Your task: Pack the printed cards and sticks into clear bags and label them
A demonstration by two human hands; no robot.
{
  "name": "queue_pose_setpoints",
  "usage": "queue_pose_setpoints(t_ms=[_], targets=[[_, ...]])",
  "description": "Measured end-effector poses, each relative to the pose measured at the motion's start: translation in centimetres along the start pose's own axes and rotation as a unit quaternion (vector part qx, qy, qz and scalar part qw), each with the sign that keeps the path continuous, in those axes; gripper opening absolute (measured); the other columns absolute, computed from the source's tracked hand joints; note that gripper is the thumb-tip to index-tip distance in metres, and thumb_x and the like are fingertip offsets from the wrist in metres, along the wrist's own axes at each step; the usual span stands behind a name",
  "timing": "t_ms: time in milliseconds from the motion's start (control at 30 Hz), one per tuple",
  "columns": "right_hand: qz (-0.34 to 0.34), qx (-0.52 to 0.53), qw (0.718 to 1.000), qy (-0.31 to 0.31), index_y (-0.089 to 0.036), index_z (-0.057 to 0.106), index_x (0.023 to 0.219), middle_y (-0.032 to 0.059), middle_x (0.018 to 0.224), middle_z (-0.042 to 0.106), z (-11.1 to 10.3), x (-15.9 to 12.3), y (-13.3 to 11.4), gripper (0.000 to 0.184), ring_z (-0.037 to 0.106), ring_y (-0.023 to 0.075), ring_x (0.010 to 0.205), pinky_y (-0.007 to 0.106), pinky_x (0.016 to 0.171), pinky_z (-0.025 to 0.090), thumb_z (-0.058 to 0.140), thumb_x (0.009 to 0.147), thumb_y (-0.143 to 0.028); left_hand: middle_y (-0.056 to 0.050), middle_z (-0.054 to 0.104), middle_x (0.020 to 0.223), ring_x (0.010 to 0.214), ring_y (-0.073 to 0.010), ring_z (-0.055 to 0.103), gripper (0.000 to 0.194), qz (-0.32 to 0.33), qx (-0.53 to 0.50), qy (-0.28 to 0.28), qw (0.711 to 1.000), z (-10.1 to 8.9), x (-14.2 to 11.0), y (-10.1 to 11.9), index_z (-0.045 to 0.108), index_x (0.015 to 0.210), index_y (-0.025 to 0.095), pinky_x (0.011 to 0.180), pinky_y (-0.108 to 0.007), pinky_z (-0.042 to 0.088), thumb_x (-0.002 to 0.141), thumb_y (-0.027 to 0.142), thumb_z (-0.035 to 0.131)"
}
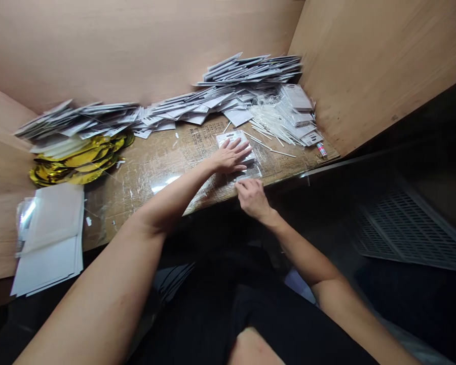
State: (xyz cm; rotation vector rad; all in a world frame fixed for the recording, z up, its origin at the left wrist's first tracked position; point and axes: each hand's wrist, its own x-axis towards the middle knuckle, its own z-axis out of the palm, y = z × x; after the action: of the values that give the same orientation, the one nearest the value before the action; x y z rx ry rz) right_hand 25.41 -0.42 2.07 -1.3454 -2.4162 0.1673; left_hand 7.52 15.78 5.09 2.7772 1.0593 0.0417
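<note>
My left hand (231,156) lies flat with spread fingers on a white card packet (231,136) in a clear plastic bag (254,173). The packet rests on the brown cardboard that covers the bench, close to its front edge. Just below, my right hand (253,198) has its fingers curled and pinched together at the near edge of the bag. The exact bit of film between those fingertips is hard to see. Thin white sticks (264,144) lie to the right of the packet.
Flat white packets (251,71) are heaped along the back wall. Gold foil shapes (76,162) lie at left, with white sheets (49,228) overhanging the front edge. A small tube (321,149) stands near the right panel. A plastic crate (410,223) is below, right.
</note>
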Motion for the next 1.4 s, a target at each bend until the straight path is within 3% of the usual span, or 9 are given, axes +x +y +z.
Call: queue_pose_setpoints(t_ms=[133,267,400,667,767,900,1000,1100,1400], targets=[[-0.03,-0.01,0.999,-0.033,-0.017,0.076,0.13,0.0163,0.129,0.072,-0.4,3.5,1.3,0.037,0.058,0.0329,0.117,0.047,0.101,0.039,0.048,0.107,-0.013,-0.007,0.02,0.187,0.174,-0.0395,0.009,0.073,-0.006,-0.006,0.017,1.0,0.3,0.2,-0.6,0.03,0.177,0.027,0.137,-0.064,0.004,0.112,0.059,0.032],[-0.064,-0.014,0.996,-0.064,-0.017,0.077,0.119,0.0146,0.12,0.072,-0.4,3.3,1.5,0.033,0.056,0.0313,0.108,0.045,0.091,0.039,0.046,0.108,-0.012,-0.006,0.026,0.185,0.174,-0.038,0.012,0.067,0.0,0.002,0.051,0.999,1.4,-0.3,-0.4,0.035,0.176,0.028,0.137,-0.063,0.005,0.113,0.053,0.03],[-0.093,0.029,0.993,-0.061,-0.017,0.077,0.111,0.0121,0.111,0.072,-1.1,2.4,2.2,0.03,0.057,0.0285,0.107,0.042,0.094,0.039,0.049,0.105,-0.008,-0.006,0.028,0.184,0.173,-0.0379,0.014,0.067,0.004,0.008,0.069,0.998,2.1,-0.3,-0.4,0.037,0.175,0.028,0.137,-0.064,0.006,0.113,0.053,0.032],[-0.09,0.044,0.993,-0.066,-0.016,0.07,0.099,0.0178,0.11,0.069,-0.2,6.2,2.1,0.022,0.055,0.0315,0.11,0.047,0.098,0.043,0.049,0.105,-0.015,-0.005,0.027,0.185,0.173,-0.0362,0.015,0.065,-0.003,0.021,0.069,0.997,2.1,0.0,-0.5,0.036,0.175,0.028,0.137,-0.062,0.007,0.113,0.05,0.034],[-0.053,0.227,0.97,-0.065,-0.02,0.06,0.097,0.0103,0.096,0.067,-2.0,3.2,2.6,0.018,0.059,0.0252,0.092,0.042,0.09,0.048,0.046,0.108,-0.023,-0.005,0.026,0.185,0.173,-0.0369,0.015,0.067,-0.003,0.022,0.064,0.998,2.0,-0.2,-0.4,0.035,0.176,0.028,0.137,-0.064,0.007,0.114,0.053,0.031],[0.068,0.446,0.886,-0.109,-0.025,0.056,0.098,-0.001,0.078,0.062,-5.9,-4.3,4.4,0.028,0.056,0.0174,0.065,0.032,0.066,0.048,0.047,0.113,-0.047,-0.006,0.026,0.185,0.174,-0.036,0.013,0.068,0.025,0.011,0.057,0.998,2.0,-1.5,0.8,0.034,0.176,0.028,0.137,-0.063,0.007,0.114,0.055,0.028],[0.096,0.373,0.923,-0.019,-0.024,0.066,0.094,0.0011,0.08,0.065,-7.2,-7.0,4.7,0.024,0.06,0.0189,0.072,0.034,0.072,0.05,0.064,0.107,-0.044,-0.006,0.028,0.185,0.173,-0.0359,0.015,0.067,0.045,0.002,0.061,0.997,2.3,-2.3,2.1,0.034,0.176,0.029,0.138,-0.063,0.006,0.114,0.055,0.03],[0.023,0.248,0.966,0.062,-0.023,0.075,0.096,0.0064,0.091,0.07,-5.8,-5.0,3.7,0.02,0.063,0.0231,0.088,0.04,0.088,0.051,0.063,0.107,-0.035,-0.007,0.031,0.183,0.173,-0.0366,0.017,0.066,0.045,0.004,0.073,0.996,2.5,-2.2,2.9,0.037,0.175,0.029,0.137,-0.064,0.006,0.113,0.052,0.035],[-0.101,0.042,0.992,-0.065,-0.017,0.075,0.105,0.0136,0.108,0.07,0.0,2.6,1.0,0.02,0.058,0.0299,0.11,0.044,0.101,0.043,0.055,0.108,-0.019,-0.007,0.031,0.183,0.173,-0.0353,0.019,0.065,0.037,0.04,0.063,0.996,2.2,-2.1,3.5,0.037,0.175,0.028,0.138,-0.063,0.008,0.113,0.049,0.039]])
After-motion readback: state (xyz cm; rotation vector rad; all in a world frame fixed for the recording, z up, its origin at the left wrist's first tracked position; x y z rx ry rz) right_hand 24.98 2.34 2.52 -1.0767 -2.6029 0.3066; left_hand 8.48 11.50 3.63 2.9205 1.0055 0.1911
